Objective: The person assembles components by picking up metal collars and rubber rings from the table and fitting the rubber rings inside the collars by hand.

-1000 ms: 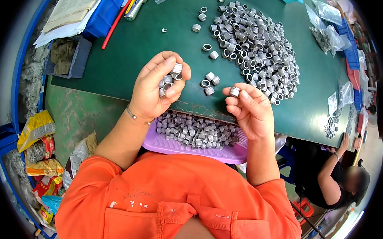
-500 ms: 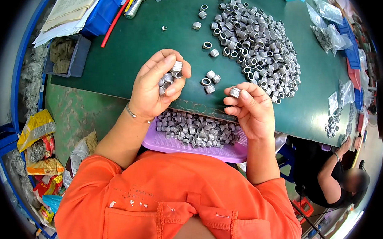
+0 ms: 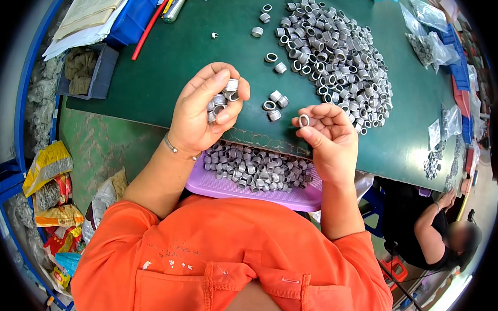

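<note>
Several short grey metal rings [image 3: 218, 99] are cupped in my left hand [image 3: 199, 110], its fingers curled round them above the table's near edge. My right hand [image 3: 332, 144] pinches a single metal ring [image 3: 303, 120] between thumb and fingers, its round opening facing me. On the green table between the hands lies a small group of loose rings [image 3: 274, 105]. Beyond my right hand spreads a large pile of the same rings [image 3: 339, 59]. Below the table edge, a purple tray [image 3: 222, 185] holds many more rings [image 3: 260, 167].
A blue bin [image 3: 132, 20] with papers, a red rod [image 3: 148, 30] and a grey box [image 3: 95, 73] with cloth stand at the left. Plastic bags [image 3: 432, 47] lie at the far right. Another person [image 3: 421, 226] in dark clothing sits at the right side of the table.
My right hand has turned the pinched ring, so its opening now faces me instead of its side. My left hand stays in place around its rings.
</note>
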{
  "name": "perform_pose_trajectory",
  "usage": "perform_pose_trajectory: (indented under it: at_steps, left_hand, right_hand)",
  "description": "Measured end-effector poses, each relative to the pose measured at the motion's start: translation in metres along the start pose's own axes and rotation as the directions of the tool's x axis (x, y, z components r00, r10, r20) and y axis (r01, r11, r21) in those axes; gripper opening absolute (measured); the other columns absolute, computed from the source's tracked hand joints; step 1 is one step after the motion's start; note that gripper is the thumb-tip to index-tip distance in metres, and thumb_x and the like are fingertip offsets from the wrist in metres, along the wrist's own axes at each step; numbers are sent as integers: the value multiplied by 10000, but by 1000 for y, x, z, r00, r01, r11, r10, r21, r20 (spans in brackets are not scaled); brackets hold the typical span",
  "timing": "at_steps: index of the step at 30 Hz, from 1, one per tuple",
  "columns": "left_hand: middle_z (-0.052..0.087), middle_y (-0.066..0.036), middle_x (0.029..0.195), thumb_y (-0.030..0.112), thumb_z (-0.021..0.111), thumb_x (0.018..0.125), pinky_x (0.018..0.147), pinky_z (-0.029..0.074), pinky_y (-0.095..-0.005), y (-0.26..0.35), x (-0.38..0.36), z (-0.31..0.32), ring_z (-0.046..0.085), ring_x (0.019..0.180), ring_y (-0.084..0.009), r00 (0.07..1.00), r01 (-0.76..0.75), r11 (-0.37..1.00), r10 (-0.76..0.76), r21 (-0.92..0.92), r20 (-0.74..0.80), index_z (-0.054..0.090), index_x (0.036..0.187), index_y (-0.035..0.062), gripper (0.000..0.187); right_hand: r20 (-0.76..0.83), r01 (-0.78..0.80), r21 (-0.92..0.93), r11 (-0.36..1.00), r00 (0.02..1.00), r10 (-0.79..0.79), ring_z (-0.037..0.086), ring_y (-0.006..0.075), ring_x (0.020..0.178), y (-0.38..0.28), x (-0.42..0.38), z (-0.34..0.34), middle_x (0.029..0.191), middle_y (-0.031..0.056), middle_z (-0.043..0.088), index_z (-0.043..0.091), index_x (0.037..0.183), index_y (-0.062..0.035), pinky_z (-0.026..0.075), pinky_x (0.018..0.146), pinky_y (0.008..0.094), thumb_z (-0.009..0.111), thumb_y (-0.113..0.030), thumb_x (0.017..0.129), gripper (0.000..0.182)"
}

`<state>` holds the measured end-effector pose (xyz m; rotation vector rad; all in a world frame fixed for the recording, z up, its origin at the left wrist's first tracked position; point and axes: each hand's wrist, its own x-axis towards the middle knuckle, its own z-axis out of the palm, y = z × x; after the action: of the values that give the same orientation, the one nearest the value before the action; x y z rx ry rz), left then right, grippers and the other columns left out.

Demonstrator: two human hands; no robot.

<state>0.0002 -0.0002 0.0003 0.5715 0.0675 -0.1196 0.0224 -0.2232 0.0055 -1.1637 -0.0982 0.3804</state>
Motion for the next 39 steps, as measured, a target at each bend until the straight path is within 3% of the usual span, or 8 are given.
perform_pose_trajectory:
  at_steps: [9, 16, 18, 22, 26, 28, 33, 39]
  left_hand:
    - [571, -140, 850, 174, 437, 952, 363, 301, -154, 0, 0, 0, 438, 485, -59, 1000, 0, 1000, -1, 2, 13, 523, 983, 52, 153]
    - [574, -130, 846, 182, 443, 951, 366, 298, -163, 0, 1, 0, 437, 485, -63, 1000, 21, 1000, -21, 18, -17, 523, 983, 59, 150]
    - [575, -131, 841, 182, 444, 950, 366, 300, -165, 1, 0, 1, 436, 485, -66, 999, 25, 999, -24, 34, -34, 520, 978, 59, 147]
    - [552, -135, 845, 183, 411, 962, 354, 299, -158, -1, 1, 1, 423, 480, -58, 999, 21, 999, -20, 33, -29, 517, 992, 50, 173]
    - [528, -136, 850, 187, 379, 974, 342, 299, -153, -1, 1, 0, 408, 471, -47, 999, 11, 999, -10, 50, -37, 518, 1007, 44, 202]
    - [527, -135, 850, 188, 376, 975, 342, 299, -153, 0, 1, 3, 408, 471, -47, 999, 19, 998, -17, 53, -42, 516, 1007, 43, 203]
    - [526, -135, 853, 187, 367, 978, 341, 299, -152, 0, 1, 0, 415, 473, -45, 1000, 17, 999, -16, 41, -23, 507, 1016, 40, 207]
    - [573, -128, 842, 177, 440, 952, 368, 292, -162, 1, 1, 1, 432, 484, -62, 1000, 22, 999, -22, 25, -21, 520, 983, 60, 146]
  right_hand:
    - [-11, 215, -145, 966, 976, -219, 544, 121, 862, 2, -4, 7, 992, 105, 551, 499, 946, -2, 467, 733, 233, 631, 185, 690, 343]
    - [433, 131, -508, 852, 893, 120, 560, 147, 764, -27, 2, -5, 895, 63, 569, 598, 823, 6, 465, 680, 244, 666, 124, 665, 210]
    - [388, 408, -735, 542, 908, -157, 569, 177, 744, -19, 13, 2, 894, 80, 577, 602, 870, -7, 462, 665, 254, 646, 83, 708, 191]
    - [421, 539, -791, 289, 822, -383, 555, 294, 819, 3, 34, 16, 885, 118, 575, 587, 945, -19, 461, 705, 349, 641, 51, 708, 253]
    - [229, 353, -734, 580, 933, -277, 581, 130, 721, 1, 25, 8, 864, 53, 579, 607, 925, -1, 462, 610, 235, 634, 91, 735, 212]
    - [62, 59, -352, 934, 997, -40, 593, 114, 736, -4, 19, 9, 879, 49, 603, 604, 951, 22, 481, 640, 212, 621, 98, 764, 202]
    - [83, -237, 123, 964, 970, 228, 647, 210, 866, -10, 15, 1, 896, 136, 633, 588, 1000, 62, 551, 731, 285, 557, 36, 852, 153]
    - [194, -52, 127, 991, 981, 26, 627, 234, 890, -7, 8, 3, 926, 175, 617, 562, 842, 30, 525, 784, 314, 588, 133, 767, 129]
